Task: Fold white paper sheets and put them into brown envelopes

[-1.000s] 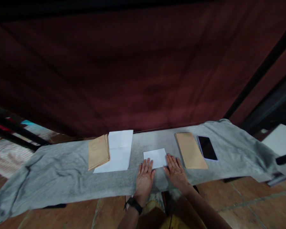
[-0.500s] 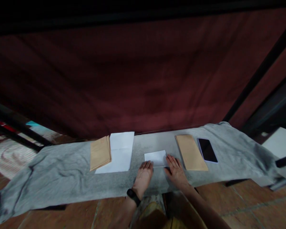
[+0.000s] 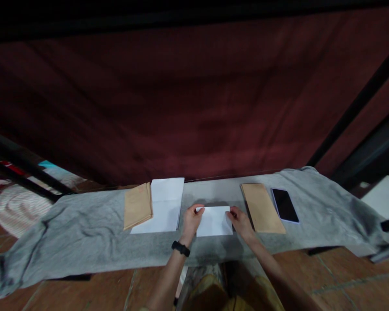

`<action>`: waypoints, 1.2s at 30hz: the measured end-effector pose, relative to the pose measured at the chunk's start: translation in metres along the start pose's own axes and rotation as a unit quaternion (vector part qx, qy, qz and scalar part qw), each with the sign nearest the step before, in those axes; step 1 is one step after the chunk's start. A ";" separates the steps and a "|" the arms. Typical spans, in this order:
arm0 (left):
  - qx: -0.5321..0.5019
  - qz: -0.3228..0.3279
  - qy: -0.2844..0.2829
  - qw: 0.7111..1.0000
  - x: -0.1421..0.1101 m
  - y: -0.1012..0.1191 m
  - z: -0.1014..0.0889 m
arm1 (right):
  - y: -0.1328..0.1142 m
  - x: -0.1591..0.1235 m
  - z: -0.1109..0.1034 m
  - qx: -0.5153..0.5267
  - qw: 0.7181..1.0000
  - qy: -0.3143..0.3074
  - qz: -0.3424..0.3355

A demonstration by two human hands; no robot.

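A small white folded sheet of paper (image 3: 214, 222) is held up a little above the grey cloth, in front of my body. My left hand (image 3: 192, 220), with a black band on its wrist, pinches the paper's far left corner. At the far right corner, my right hand (image 3: 240, 220) pinches it between thumb and fingers. Left of my hands lie several larger white sheets (image 3: 167, 216) with a crease across them. Brown envelopes (image 3: 137, 207) overlap their left side. Close to my right hand is another brown envelope (image 3: 264, 211).
A phone (image 3: 285, 205) in a pale purple case lies right of the envelope. Grey cloth (image 3: 84, 233) covers the narrow bench or table. Behind it hangs a dark red curtain (image 3: 194, 108), with dark bars (image 3: 353, 108) at the sides. Tiled floor (image 3: 110, 293) shows below.
Both hands have gone from lying flat on the paper's near side to pinching its far corners. The paper now shows a larger face and sits slightly raised.
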State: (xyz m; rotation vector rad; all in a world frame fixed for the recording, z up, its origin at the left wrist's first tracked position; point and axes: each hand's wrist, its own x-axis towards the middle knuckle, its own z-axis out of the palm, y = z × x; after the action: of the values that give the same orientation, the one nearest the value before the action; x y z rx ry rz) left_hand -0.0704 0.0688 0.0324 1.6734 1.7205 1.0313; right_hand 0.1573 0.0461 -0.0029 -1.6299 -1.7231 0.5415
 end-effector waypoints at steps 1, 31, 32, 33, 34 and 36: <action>0.009 -0.005 0.005 1.000 0.001 -0.004 0.005 | 0.001 0.001 0.004 -0.017 1.000 0.001 0.006; 0.358 0.134 -0.029 0.923 -0.060 -0.032 0.051 | -0.004 -0.035 0.060 -0.279 0.942 0.004 -0.184; 0.359 0.132 -0.025 0.924 -0.061 -0.033 0.048 | -0.001 -0.036 0.057 -0.284 0.941 0.007 -0.182; 0.358 0.130 -0.021 0.924 -0.062 -0.034 0.045 | 0.002 -0.037 0.054 -0.287 0.941 0.010 -0.179; 0.358 0.129 -0.018 0.925 -0.063 -0.036 0.042 | 0.005 -0.037 0.051 -0.289 0.941 0.015 -0.175; 0.358 0.127 -0.012 0.925 -0.064 -0.039 0.036 | 0.010 -0.038 0.047 -0.291 0.942 0.027 -0.168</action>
State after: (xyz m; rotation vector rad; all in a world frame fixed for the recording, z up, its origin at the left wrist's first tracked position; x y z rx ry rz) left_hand -0.0579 0.0136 -0.0285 2.3881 2.0460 0.4806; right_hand 0.1290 0.0179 -0.0486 -1.6423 -2.1899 -0.2015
